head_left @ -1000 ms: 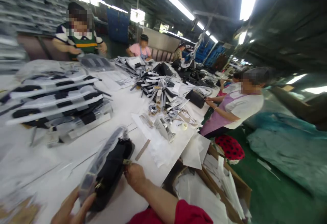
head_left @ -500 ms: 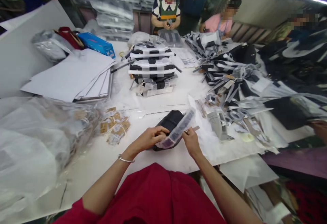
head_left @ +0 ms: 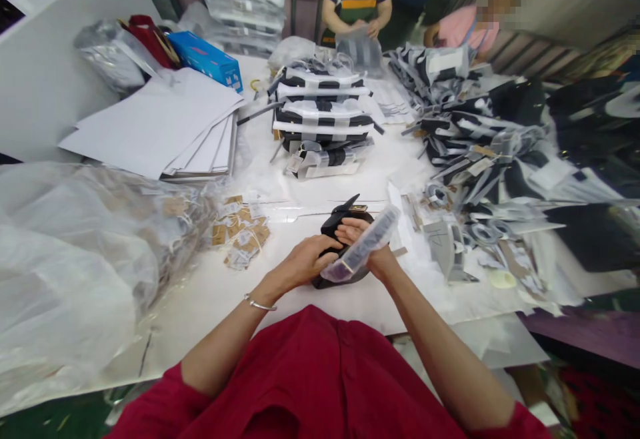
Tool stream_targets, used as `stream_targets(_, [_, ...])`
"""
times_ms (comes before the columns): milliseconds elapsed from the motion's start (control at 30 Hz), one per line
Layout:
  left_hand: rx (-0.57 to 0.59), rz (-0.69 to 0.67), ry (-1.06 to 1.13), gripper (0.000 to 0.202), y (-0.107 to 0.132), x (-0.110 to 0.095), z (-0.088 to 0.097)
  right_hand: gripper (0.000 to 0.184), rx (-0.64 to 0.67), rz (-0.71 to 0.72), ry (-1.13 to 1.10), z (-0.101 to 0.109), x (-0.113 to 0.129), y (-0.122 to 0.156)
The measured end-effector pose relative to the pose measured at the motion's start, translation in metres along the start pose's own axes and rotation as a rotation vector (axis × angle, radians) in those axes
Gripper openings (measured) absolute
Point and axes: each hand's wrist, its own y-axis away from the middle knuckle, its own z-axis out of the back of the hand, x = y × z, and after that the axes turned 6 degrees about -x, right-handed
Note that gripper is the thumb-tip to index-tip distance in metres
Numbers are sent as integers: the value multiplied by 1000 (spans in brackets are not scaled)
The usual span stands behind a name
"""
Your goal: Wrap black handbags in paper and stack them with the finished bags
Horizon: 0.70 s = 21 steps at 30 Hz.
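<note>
A small black bag rests on the white table right in front of me, its flap standing up. My left hand grips the bag's near left side with curled fingers. My right hand reaches over the bag from the right, fingers laid on its top. Across that hand lies a strap in clear plastic wrap, running from the bag's near edge up to the right. How the right hand's fingers close is partly hidden by the strap.
A stack of wrapped black-and-white pieces stands beyond the bag. White card sheets and a blue box lie at left, clear plastic bags near left, small tags. Loose straps and parts fill the right. Two people work across the table.
My view swung from the right of the table to straight down over the bag. The bag's flap has risen, and my right hand moved from its right edge onto its top.
</note>
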Motion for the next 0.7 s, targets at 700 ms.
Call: stream_targets(700, [-521, 491, 383, 95, -30, 15, -15, 61, 15, 534, 1058, 37, -34, -32])
